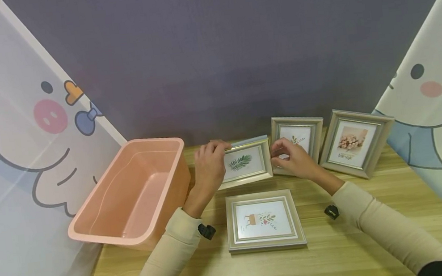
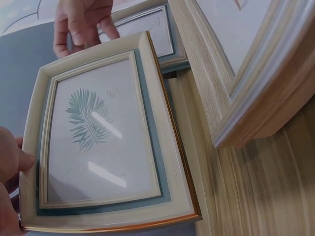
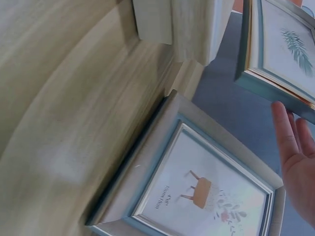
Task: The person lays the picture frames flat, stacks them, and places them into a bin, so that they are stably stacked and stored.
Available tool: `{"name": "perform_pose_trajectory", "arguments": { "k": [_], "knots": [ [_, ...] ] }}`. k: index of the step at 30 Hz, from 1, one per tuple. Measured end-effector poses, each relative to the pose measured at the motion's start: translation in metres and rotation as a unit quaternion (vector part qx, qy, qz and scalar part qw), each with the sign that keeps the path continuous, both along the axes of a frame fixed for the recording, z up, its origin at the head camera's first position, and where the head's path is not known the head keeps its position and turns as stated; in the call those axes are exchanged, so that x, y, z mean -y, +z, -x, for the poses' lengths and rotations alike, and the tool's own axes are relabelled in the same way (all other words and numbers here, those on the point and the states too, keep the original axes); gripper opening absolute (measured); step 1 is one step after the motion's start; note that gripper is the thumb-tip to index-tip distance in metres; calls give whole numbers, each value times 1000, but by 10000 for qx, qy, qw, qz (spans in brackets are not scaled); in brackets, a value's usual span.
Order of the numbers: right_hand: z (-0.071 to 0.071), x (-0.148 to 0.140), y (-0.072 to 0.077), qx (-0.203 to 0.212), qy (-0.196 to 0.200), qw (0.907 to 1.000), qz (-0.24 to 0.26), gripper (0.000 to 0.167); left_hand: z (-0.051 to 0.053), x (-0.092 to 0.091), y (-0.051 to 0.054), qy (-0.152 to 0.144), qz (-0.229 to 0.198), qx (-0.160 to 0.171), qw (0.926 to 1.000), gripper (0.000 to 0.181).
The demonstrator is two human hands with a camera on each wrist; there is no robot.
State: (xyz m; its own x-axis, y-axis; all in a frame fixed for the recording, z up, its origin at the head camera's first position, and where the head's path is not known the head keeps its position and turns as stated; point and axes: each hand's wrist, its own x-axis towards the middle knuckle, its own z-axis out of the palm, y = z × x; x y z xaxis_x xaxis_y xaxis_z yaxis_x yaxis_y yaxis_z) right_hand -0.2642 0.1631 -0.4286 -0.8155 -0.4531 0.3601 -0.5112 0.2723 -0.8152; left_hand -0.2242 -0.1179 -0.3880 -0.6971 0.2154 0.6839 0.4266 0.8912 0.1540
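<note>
We note 4 picture frames and 1 tub on the wood-grain bench (image 1: pixel 338 256). The left hand (image 1: pixel 210 168) grips the left end of the leaf-print frame (image 1: pixel 239 162), fingers over its top corner, thumb on its front border in the left wrist view. We see this frame sideways, face towards us, between the 2 hands, with 2 bright streaks of reflection across its front. Whether its lower edge bears on the bench we cannot tell.

The right hand (image 1: pixel 295 162) is at that frame's right end, fingers extended in the right wrist view; its fingertips are at the edge, firm contact not certain. It covers part of the sprig-print frame (image 1: pixel 317 128), which stands upright just behind it. To the right of this we record the blossom-print frame (image 1: pixel 353 144), also standing, leaning at a slant.

Nearer us, the plant-print frame (image 1: pixel 263 219) lies flat, face up, between the 2 forearms. The pink tub (image 1: pixel 114 203) sits at left, near the left hand. Behind all is a dark grey wall (image 1: pixel 236 55); cartoon-printed panels (image 1: pixel 14 137) flank the bench on 2 sides. Both sleeves (image 1: pixel 164 254) are cream.
</note>
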Motion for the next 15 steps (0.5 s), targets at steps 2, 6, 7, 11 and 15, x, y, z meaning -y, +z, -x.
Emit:
{"name": "perform_pose_trajectory", "arguments": {
  "k": [2,6,7,11,15],
  "knots": [
    [-1,2,3,-73,-46,9999,116,31,0,0,0,-25,50,54,10000,30],
    [0,4,6,-243,-94,9989,387,39,1,-2,-1,-58,143,73,9999,35],
    [1,5,6,-295,-88,9986,435,41,1,-2,-2,-58,168,74,9998,36],
    [1,7,10,-375,-125,9984,398,48,1,-4,-2,-69,230,37,9997,36],
    [0,7,11,-402,-216,9988,165,44,1,-6,-3,-122,244,-36,9996,36]
  ]
}}
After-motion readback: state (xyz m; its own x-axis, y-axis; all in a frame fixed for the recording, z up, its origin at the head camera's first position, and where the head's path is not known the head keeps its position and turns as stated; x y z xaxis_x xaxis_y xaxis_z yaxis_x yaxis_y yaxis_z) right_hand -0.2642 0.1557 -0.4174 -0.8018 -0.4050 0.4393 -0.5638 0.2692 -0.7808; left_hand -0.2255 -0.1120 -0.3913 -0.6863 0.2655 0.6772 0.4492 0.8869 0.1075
